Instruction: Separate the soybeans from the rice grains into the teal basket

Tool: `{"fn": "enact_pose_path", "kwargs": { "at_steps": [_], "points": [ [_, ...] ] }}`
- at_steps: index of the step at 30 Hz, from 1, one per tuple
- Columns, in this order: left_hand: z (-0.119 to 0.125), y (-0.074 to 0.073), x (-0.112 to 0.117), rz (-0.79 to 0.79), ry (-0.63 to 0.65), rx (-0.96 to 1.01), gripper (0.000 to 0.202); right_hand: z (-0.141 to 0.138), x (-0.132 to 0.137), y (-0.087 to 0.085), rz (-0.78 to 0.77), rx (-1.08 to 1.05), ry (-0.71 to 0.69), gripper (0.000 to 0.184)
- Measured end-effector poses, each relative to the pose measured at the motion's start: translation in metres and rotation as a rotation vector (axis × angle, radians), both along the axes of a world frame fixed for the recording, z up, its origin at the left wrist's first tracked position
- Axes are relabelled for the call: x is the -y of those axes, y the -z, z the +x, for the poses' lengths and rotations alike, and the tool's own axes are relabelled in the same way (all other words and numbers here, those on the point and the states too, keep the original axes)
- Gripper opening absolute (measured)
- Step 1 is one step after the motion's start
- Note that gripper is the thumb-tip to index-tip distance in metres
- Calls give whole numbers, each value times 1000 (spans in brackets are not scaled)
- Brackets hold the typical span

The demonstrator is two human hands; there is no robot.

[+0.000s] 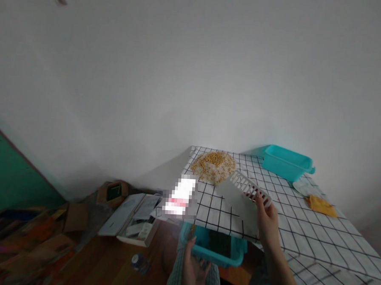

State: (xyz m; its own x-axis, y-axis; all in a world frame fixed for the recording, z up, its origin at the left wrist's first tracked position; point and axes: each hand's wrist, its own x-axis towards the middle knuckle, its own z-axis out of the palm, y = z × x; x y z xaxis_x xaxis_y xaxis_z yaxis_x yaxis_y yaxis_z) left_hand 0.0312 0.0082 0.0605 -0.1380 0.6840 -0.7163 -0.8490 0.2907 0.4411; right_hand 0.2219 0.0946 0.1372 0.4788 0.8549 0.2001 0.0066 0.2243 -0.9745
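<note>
My left hand (196,268) grips the left side of a small teal plastic basket (216,258), held just off the table's front edge. A dark patch shows inside the basket; I cannot tell what it is. My right hand (268,219) pinches the right end of a white plastic piece with a row of slots (242,183), tilted over the table. Its far left end is close to a heap of yellow beans (218,159) mixed with white grains, which lies at the table's back left corner. Whether the piece touches the heap is unclear.
A larger teal tub (287,162) stands at the back right of the checked tablecloth (301,227). Beside it lie a pale flat item (303,187) and a yellow cloth (321,206). A blurred-out bright object (181,196) is at the left edge. Boxes (138,220) and a bottle (139,263) are on the floor.
</note>
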Motion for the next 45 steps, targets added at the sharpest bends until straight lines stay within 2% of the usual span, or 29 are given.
{"fn": "enact_pose_path", "kwargs": {
  "at_steps": [3,7,14,20,26,30,35,38,42,45],
  "points": [
    [0,3,-1,25,3,-2,56,-4,-11,-2,18,28,7,44],
    [0,7,-1,32,11,-10,56,-15,-13,-3,-10,32,-78,46],
    [1,4,-1,10,-6,-11,50,-22,-12,5,-47,-11,-153,46],
    [0,4,-1,35,-1,-9,55,-14,5,-5,-43,127,-268,44],
    [2,0,-3,12,-7,-6,50,-2,27,-6,-84,189,-385,42],
    [1,-2,-3,22,2,-34,51,3,40,-13,-68,300,-381,35],
    [1,-4,0,28,9,-9,50,10,48,-27,-89,279,-380,36],
    [1,-4,0,44,12,1,48,20,47,-26,-95,254,-337,38],
    [1,-2,-2,16,-6,-11,49,39,33,-15,-130,201,-254,40],
    [3,2,-1,31,-14,-19,49,51,13,-10,-157,186,-335,40]
  ]
}}
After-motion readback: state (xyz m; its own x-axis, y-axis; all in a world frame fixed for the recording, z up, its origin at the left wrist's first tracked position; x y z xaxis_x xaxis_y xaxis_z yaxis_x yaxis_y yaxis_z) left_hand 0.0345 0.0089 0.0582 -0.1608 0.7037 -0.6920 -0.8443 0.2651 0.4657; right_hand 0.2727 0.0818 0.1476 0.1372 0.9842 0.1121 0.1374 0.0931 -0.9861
